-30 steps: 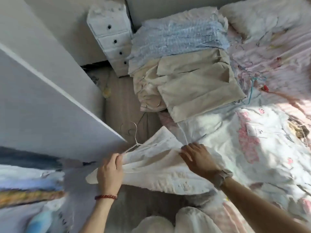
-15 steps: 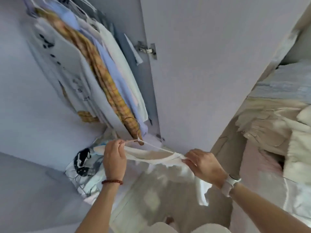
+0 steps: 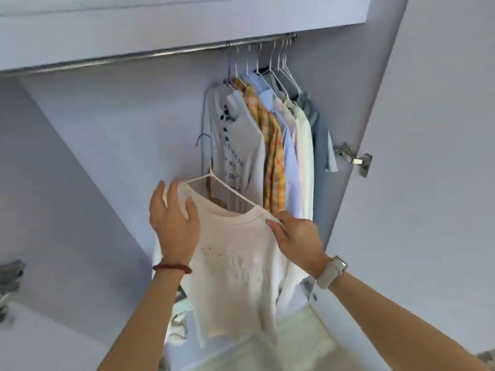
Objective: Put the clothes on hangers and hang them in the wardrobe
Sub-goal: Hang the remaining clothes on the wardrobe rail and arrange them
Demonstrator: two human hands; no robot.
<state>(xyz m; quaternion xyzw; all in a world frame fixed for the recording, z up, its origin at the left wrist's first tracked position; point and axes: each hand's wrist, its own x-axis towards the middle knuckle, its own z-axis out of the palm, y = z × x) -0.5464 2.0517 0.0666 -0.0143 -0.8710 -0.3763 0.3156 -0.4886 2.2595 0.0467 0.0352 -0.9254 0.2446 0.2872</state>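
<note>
Head view shows a white t-shirt [image 3: 235, 266] already on a white hanger [image 3: 222, 187], held up in front of the open wardrobe, below the rail [image 3: 134, 56] and just left of the clothes that hang there. The hanger is tilted, its left end higher, and its hook [image 3: 207, 149] points up toward the rail but is well below it.

I think the step in hand is to lift the hanger and set the hook over the rail. To do it well, the person should first level the hanger so the t-shirt does not slide off the lower shoulder. The free stretch of rail left of the hanging shirts [image 3: 270, 145] looks like the easy place. The hook should go over the rail from the front and rest fully before the hands let go.

The left hand [image 3: 172, 223] is at the left shoulder of the t-shirt. Its fingers go behind the cloth and the thumb lies on the front, so it grips the cloth and, it seems, the hanger end inside. This grip is loose, the fingers only half bent. The right hand [image 3: 297, 238] pinches the right shoulder near the collar between thumb and fingers, closed tight on the cloth.

The wardrobe door [image 3: 434, 156] stands open at the right, with its hinge [image 3: 356, 159] in sight.
</note>
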